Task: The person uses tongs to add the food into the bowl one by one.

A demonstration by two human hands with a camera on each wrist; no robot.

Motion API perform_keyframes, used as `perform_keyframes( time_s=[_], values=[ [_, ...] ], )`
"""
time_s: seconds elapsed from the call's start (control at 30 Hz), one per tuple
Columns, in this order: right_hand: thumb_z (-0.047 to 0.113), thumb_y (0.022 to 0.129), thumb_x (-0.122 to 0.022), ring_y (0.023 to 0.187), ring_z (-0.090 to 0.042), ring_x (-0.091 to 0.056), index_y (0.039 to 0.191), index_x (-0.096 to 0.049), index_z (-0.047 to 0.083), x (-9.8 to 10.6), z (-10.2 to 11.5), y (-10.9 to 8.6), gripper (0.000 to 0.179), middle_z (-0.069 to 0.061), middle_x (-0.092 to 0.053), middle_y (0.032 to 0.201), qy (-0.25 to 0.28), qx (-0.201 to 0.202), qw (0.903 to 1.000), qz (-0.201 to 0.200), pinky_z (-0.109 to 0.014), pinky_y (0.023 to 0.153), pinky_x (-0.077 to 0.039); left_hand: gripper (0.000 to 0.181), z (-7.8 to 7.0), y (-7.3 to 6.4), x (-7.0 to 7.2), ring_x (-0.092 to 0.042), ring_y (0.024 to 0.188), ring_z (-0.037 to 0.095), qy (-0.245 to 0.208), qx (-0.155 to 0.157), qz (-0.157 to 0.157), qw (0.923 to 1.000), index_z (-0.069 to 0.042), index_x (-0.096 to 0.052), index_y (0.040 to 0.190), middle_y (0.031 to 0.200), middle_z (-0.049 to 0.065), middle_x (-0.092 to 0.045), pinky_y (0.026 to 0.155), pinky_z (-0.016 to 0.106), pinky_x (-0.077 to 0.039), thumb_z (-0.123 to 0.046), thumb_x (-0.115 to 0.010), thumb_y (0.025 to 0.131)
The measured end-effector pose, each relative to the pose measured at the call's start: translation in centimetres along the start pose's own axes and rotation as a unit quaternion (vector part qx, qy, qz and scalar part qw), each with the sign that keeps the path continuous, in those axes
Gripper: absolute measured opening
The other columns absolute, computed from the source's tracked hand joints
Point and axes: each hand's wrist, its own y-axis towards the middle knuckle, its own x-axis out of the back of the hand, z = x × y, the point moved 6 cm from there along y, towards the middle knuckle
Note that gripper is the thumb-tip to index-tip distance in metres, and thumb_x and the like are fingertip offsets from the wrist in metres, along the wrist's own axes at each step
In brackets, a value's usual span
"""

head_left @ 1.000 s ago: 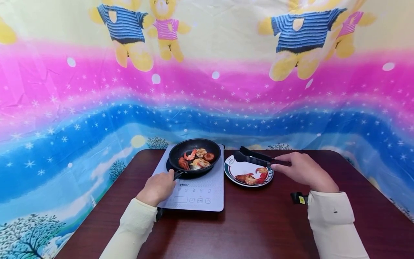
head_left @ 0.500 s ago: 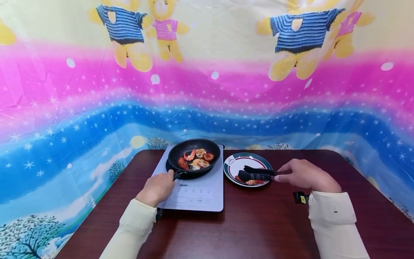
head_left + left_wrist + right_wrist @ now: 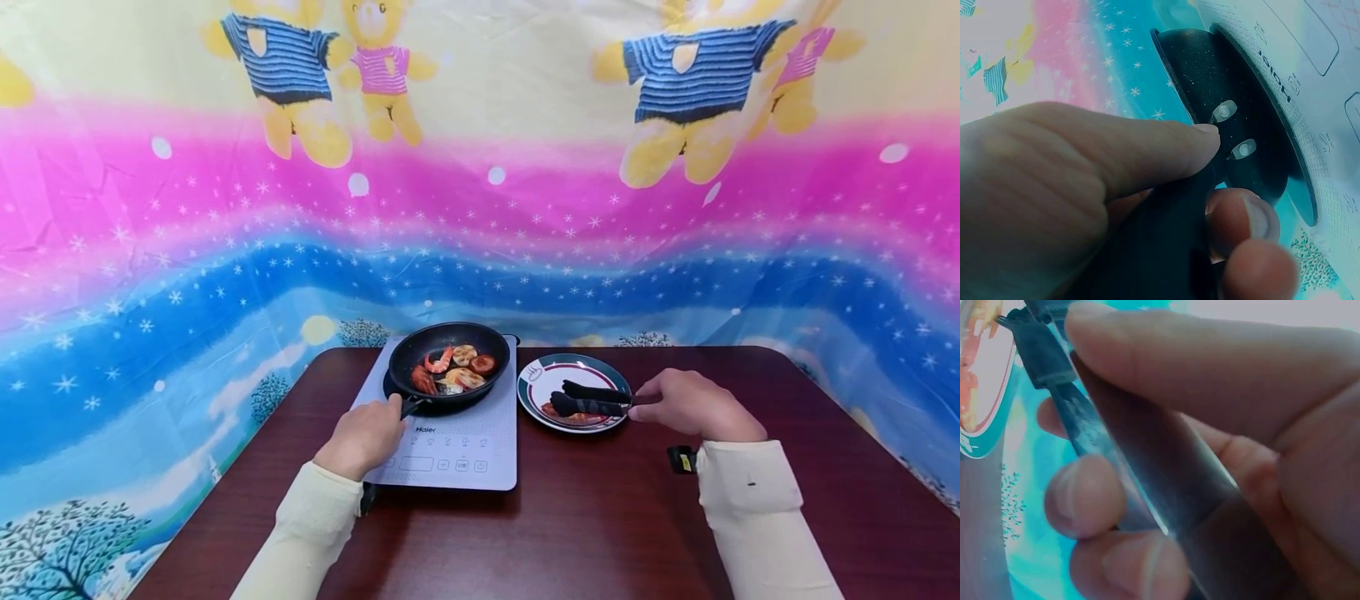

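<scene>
My left hand (image 3: 367, 437) grips the handle (image 3: 1160, 237) of a black frying pan (image 3: 408, 352), thumb along the top and fingers curled beneath. Inside the pan lie a pink shrimp (image 3: 438, 360), a round brown slice (image 3: 482, 364) and several other food pieces. Over at the white plate (image 3: 538, 385) with its green and red rim, my right hand (image 3: 693, 406) holds black tongs (image 3: 596, 406). Their tips point left and lie low over reddish food (image 3: 581, 418) on the plate's near side, partly hiding it. In the right wrist view, fingers and thumb (image 3: 1147, 356) wrap the tongs' arms.
Under the pan is a white Haier induction cooker (image 3: 450, 458) with touch controls facing me. The plate stands close to its right side. All this is on a dark brown table (image 3: 570, 533), with a printed cloth (image 3: 480, 250) hanging behind its far edge.
The tongs have come down from above the plate to the food on its near side, and the right hand has lowered with them. Left hand and pan stay as they were.
</scene>
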Motion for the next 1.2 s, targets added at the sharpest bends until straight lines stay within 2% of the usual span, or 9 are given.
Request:
perform_keyframes(
  time_s=[0.27,0.5,0.63,0.87,1.2],
  values=[
    [0.037,0.086,-0.07,0.1,-0.035,-0.061,0.118,-0.068,0.005,-1.2,-0.5,1.6,0.045,-0.019,-0.065,0.115,0.004,-0.014,0.9996,-0.023,-0.054,0.073,-0.048,0.025,-0.1,0.0,-0.1,-0.051,0.056,0.02,0.006,-0.006,-0.01,0.9999,0.001,-0.053,0.107,0.069,0.009,-0.055,0.054,0.037,-0.044,-0.021,-0.059,0.097],
    [0.041,0.087,-0.07,0.101,-0.037,-0.058,0.123,-0.063,0.001,-2.1,-1.0,2.8,0.055,-0.025,-0.06,0.12,-0.001,-0.045,0.9986,-0.027,-0.054,0.073,-0.047,0.025,0.0,0.0,-0.1,-0.051,0.056,0.02,0.006,-0.004,-0.007,0.9999,0.001,-0.053,0.106,0.069,0.009,-0.054,0.054,0.037,-0.043,-0.022,-0.059,0.097],
    [0.04,0.087,-0.069,0.102,-0.039,-0.058,0.125,-0.062,0.0,-2.3,-1.0,3.0,0.055,-0.026,-0.059,0.121,-0.004,-0.047,0.9984,-0.03,-0.055,0.074,-0.048,0.025,0.0,0.0,-0.1,-0.051,0.056,0.02,0.007,-0.008,-0.009,0.9999,0.001,-0.053,0.105,0.069,0.009,-0.054,0.054,0.038,-0.043,-0.022,-0.059,0.097],
    [0.044,0.087,-0.067,0.106,-0.042,-0.057,0.125,-0.062,0.0,-1.5,-0.9,2.5,0.058,-0.026,-0.059,0.123,0.007,-0.028,0.9987,-0.042,-0.057,0.076,-0.047,0.025,0.0,0.0,0.0,-0.051,0.056,0.02,0.008,-0.012,-0.012,0.9998,0.001,-0.053,0.104,0.069,0.008,-0.054,0.054,0.038,-0.043,-0.022,-0.059,0.097],
    [0.047,0.089,-0.065,0.115,-0.047,-0.052,0.131,-0.057,0.0,0.6,-0.9,0.5,0.064,-0.028,-0.054,0.13,0.011,-0.003,0.9992,-0.039,-0.059,0.084,-0.045,0.026,-0.1,0.0,0.1,-0.051,0.057,0.021,0.01,-0.011,-0.012,0.9998,0.001,-0.053,0.104,0.069,0.009,-0.054,0.055,0.038,-0.044,-0.022,-0.059,0.097]
  ],
)
